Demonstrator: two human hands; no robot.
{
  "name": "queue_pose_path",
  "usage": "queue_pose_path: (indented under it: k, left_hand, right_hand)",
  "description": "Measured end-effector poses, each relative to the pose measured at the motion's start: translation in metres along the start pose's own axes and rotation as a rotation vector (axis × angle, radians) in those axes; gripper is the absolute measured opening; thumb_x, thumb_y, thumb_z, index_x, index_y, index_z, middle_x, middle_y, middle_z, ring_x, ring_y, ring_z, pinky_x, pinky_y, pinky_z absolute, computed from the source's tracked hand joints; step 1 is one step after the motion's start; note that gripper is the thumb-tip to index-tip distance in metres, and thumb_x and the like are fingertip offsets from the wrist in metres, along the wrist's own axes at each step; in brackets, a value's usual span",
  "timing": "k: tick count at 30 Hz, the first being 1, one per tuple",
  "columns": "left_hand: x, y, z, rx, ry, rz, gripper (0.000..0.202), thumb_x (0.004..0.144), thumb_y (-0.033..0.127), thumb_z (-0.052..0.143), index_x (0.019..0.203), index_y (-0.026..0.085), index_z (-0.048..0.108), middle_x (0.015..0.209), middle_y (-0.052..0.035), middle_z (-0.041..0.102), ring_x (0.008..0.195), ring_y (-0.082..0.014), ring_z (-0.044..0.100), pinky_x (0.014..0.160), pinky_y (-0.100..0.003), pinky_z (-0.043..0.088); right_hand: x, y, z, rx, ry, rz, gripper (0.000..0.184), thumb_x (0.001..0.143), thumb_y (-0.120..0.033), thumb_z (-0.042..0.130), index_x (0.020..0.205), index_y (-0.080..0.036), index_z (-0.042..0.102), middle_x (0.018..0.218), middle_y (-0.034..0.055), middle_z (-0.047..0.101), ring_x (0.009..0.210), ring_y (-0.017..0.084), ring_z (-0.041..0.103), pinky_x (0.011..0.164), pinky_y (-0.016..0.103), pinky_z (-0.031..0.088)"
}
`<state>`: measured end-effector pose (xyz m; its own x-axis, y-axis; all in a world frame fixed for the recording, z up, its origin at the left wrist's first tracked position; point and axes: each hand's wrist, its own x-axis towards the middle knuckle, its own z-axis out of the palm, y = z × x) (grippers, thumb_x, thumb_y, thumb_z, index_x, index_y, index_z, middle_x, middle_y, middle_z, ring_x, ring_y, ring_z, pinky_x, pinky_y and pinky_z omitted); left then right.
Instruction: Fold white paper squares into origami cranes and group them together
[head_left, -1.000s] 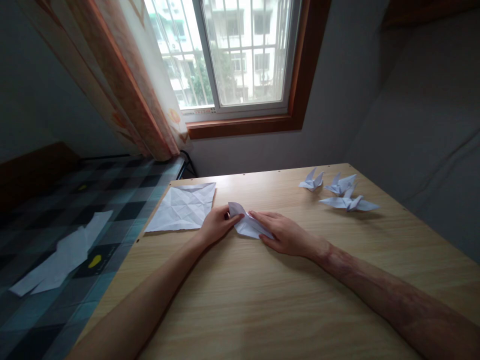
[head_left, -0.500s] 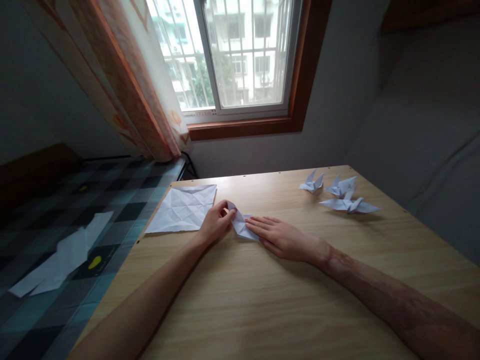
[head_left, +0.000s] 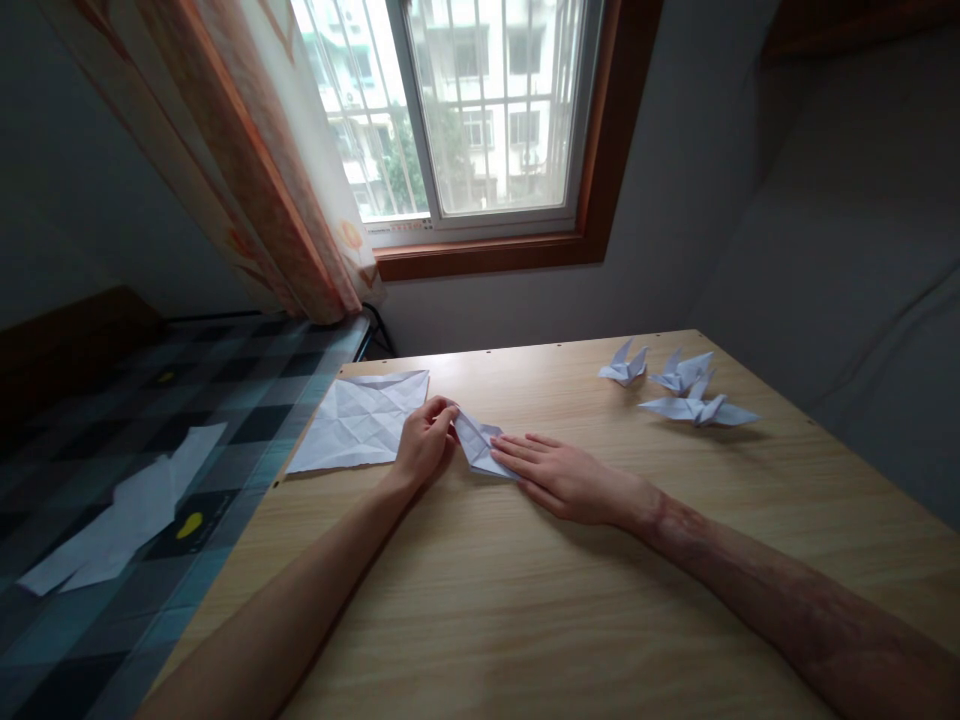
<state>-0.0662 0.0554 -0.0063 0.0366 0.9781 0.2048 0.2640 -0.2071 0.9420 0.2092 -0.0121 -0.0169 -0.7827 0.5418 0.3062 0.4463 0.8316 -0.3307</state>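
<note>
Left hand [head_left: 422,445] pinches the far-left tip of the folded paper [head_left: 478,448]. The paper lies on the wooden table [head_left: 525,600], long axis running from the left fingertips down-right beneath the right hand [head_left: 566,478], whose extended fingers press it flat. Both hands touch it.

— How many folded paper birds [head_left: 679,390] sit by the table's [head_left: 525,600] far right corner?
— Three. One half-folded piece [head_left: 477,444] lies mid-table, and one creased flat sheet [head_left: 363,420] at the left edge.
— Hands?
— Two: left hand [head_left: 422,446], right hand [head_left: 566,480].
</note>
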Motion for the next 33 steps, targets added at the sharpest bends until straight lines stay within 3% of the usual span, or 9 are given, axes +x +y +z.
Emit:
queue_pose_path:
  k: [6,11,15,18,23,33]
  left_hand:
    - [-0.005,0.008,0.003,0.067,-0.041,0.021,0.045,0.098,0.059,0.058,0.073,0.021,0.058,0.066,0.0017,0.061,0.060,-0.0159,0.058,0.056,-0.026,0.044]
    - [-0.007,0.008,0.005,0.253,-0.081,0.089,0.037,0.088,0.052,0.075,0.074,0.019,0.064,0.068,0.0009,0.064,0.063,-0.0152,0.057,0.058,-0.026,0.041]
    - [-0.008,0.006,0.007,0.105,-0.192,0.080,0.032,0.089,0.049,0.077,0.087,0.017,0.073,0.079,-0.0028,0.072,0.069,-0.0163,0.062,0.061,-0.025,0.046]
    - [-0.013,0.010,0.011,0.008,-0.253,0.078,0.036,0.091,0.052,0.079,0.093,0.016,0.076,0.084,-0.0050,0.075,0.073,-0.0169,0.065,0.063,-0.025,0.048]
    - [-0.021,0.017,0.020,-0.012,-0.313,0.076,0.043,0.093,0.057,0.079,0.087,0.015,0.076,0.077,-0.0040,0.072,0.068,-0.0156,0.062,0.060,-0.024,0.045]
    - [-0.018,0.009,0.021,-0.148,-0.356,-0.003,0.044,0.090,0.057,0.084,0.082,0.014,0.075,0.078,-0.0057,0.074,0.069,-0.0168,0.065,0.064,-0.026,0.050]
  right_hand:
    - [0.000,-0.001,-0.002,-0.003,0.053,-0.011,0.057,0.113,-0.025,0.052,0.169,-0.020,0.045,0.174,0.0149,0.046,0.162,0.029,0.045,0.136,0.052,0.037]
    - [0.001,-0.005,-0.010,0.055,0.147,-0.016,0.045,0.110,-0.030,0.059,0.155,-0.022,0.060,0.160,0.0154,0.063,0.146,0.031,0.061,0.124,0.052,0.049]
    - [0.002,-0.003,-0.011,0.164,0.339,0.129,0.028,0.112,-0.031,0.058,0.136,-0.022,0.068,0.136,0.0144,0.074,0.127,0.029,0.068,0.113,0.048,0.054]
    - [0.003,0.004,-0.007,0.177,0.440,0.265,0.020,0.105,-0.035,0.070,0.119,-0.021,0.072,0.114,0.0120,0.076,0.107,0.028,0.070,0.098,0.044,0.056]
    - [0.005,0.009,-0.003,0.208,0.388,0.302,0.021,0.102,-0.035,0.073,0.086,-0.022,0.073,0.083,0.0044,0.072,0.083,0.022,0.065,0.083,0.038,0.050]
    - [0.005,0.011,-0.008,0.442,0.347,0.358,0.031,0.102,-0.037,0.071,0.076,-0.020,0.069,0.073,0.0005,0.066,0.075,0.019,0.057,0.071,0.031,0.043]
